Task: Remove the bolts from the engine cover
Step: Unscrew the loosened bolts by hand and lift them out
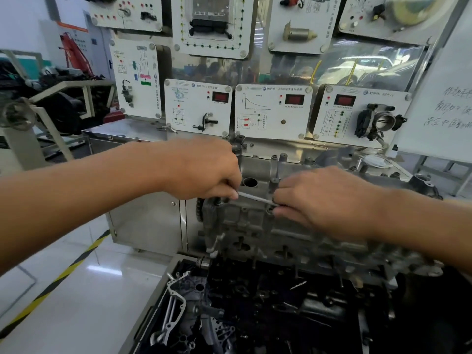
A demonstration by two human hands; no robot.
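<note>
The engine cover (255, 221), a grey cast block, is sitting at the far edge of an open dark tray (155, 295), in front of a steel cabinet that is carrying a board of white training panels (273, 111). Both hands are working over the cover's upper left corner. The left hand (204, 169) is curling its fingers round the left end of a thin metal bar (255, 199), knuckles up. The right hand (324, 200) is pinching the bar's right end with bent fingertips pressed close together. The bar is lying nearly level between them, just above the cover's top face and in front of a round bore (249, 182). A small dark bolt head (218, 202) is showing just under the left fingers; it is too blurred to tell whether the bar is touching it. The tray is holding a silver cast bracket (170, 284) near its left edge, and a jumble of dark metal parts is filling the rest.
</note>
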